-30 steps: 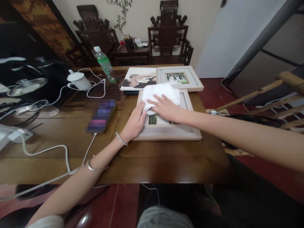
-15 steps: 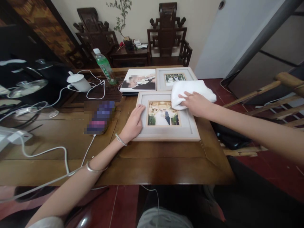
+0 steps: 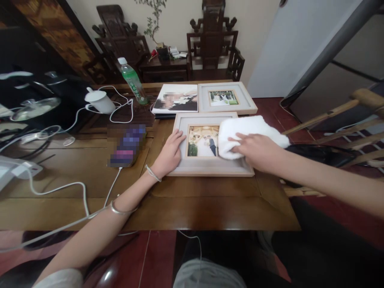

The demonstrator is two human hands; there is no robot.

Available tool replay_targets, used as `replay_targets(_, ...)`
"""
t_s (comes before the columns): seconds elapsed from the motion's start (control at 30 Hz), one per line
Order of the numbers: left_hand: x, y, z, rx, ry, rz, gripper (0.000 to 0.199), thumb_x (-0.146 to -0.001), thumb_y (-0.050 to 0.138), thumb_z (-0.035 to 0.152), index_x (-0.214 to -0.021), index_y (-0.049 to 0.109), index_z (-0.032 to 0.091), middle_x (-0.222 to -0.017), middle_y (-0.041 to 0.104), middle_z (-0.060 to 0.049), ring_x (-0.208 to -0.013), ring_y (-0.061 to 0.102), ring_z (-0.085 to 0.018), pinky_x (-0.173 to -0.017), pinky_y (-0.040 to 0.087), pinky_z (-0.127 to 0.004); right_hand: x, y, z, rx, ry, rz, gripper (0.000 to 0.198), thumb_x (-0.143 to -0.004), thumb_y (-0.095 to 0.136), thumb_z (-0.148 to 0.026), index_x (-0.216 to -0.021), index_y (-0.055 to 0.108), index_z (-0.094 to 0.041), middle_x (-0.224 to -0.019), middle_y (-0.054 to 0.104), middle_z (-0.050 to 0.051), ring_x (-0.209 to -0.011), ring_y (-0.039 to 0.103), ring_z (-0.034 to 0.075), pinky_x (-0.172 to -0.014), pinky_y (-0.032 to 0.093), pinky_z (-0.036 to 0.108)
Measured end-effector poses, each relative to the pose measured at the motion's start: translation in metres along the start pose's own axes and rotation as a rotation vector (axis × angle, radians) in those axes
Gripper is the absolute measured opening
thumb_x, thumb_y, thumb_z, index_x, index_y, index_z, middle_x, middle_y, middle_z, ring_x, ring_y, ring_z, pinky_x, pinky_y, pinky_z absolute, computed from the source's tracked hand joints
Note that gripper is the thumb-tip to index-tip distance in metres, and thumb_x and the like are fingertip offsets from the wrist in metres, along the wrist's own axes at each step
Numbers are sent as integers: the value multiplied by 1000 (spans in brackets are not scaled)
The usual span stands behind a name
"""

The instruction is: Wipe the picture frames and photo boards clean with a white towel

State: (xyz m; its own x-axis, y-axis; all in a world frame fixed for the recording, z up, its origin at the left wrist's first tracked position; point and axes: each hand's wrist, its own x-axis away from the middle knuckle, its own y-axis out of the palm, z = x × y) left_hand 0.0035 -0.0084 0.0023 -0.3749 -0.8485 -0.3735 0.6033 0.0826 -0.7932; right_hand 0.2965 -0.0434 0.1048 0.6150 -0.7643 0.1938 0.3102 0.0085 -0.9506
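Observation:
A pale framed photo [image 3: 207, 170] lies flat on the wooden table [image 3: 195, 208] in front of me. My left hand [image 3: 169, 154] rests flat on the frame's left border, fingers together, pinning it down. A folded white cloth [image 3: 249, 128] covers the frame's right side, and my right hand [image 3: 255, 150] presses on it. The picture's left part shows uncovered between the two hands.
Behind lie a second framed photo [image 3: 227, 98] and an unframed print [image 3: 176, 99]. A phone [image 3: 126, 146] on a white cable, a green bottle [image 3: 132, 82] and a white cup [image 3: 100, 101] stand to the left. Dark carved chairs [image 3: 213, 44] are against the wall.
The cloth under my right hand swept from the frame's top left across to its upper right, then down onto its right side. My left hand stayed on the left border.

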Motion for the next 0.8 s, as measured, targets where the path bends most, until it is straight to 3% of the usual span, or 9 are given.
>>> replay_targets(0.13, 0, 0, 0, 1, 0, -16, 52, -83, 40, 11, -133, 54, 17, -146, 47, -10, -143, 31, -28, -119, 26, -55, -36, 15, 42, 86, 62, 101, 55, -74, 42, 2, -118, 68, -20, -144, 51, 7, -126, 50, 29, -83, 50, 43)
replay_targets(0.27, 1, 0, -1, -9, 4, 10, 49, -85, 38, 10, -131, 55, 16, -145, 49, -10, -143, 33, -27, -119, 28, -51, -50, 19, 50, 153, 60, 95, 52, -78, 41, 2, -121, 66, -14, -148, 45, 11, -132, 42, 33, -89, 47, 47)
replay_targets(0.37, 0, 0, -1, -16, 10, 21, 48, -86, 37, 10, -130, 55, 12, -144, 50, -13, -142, 34, -27, -119, 29, -50, -40, 15, 33, 186, 41, 52, 46, -80, 43, 0, -118, 67, -9, -149, 43, 16, -134, 39, 37, -93, 44, 49)
replay_targets(0.57, 0, 1, 0, -8, 16, 28, 49, -84, 38, 8, -130, 54, 12, -143, 50, -13, -142, 35, -27, -118, 29, -52, 9, -5, -20, 86, 6, -80, 41, -75, 50, -3, -108, 71, -15, -139, 54, 13, -122, 52, 34, -88, 50, 43)
replay_targets(0.7, 0, 1, -1, -19, 15, 24, 49, -83, 39, 9, -130, 54, 12, -143, 51, -13, -141, 35, -28, -119, 29, -51, 34, -25, -54, -94, -16, -198, 54, -74, 49, -5, -123, 64, -22, -135, 59, 9, -117, 57, 32, -86, 54, 44)
replay_targets(0.8, 0, 0, -1, -31, 19, 16, 49, -83, 39, 9, -130, 55, 11, -143, 50, -14, -141, 35, -29, -119, 28, -51, 37, -31, -71, -217, -65, -199, 62, -71, 51, -2, -128, 61, -26, -143, 52, 5, -125, 53, 31, -89, 55, 44)
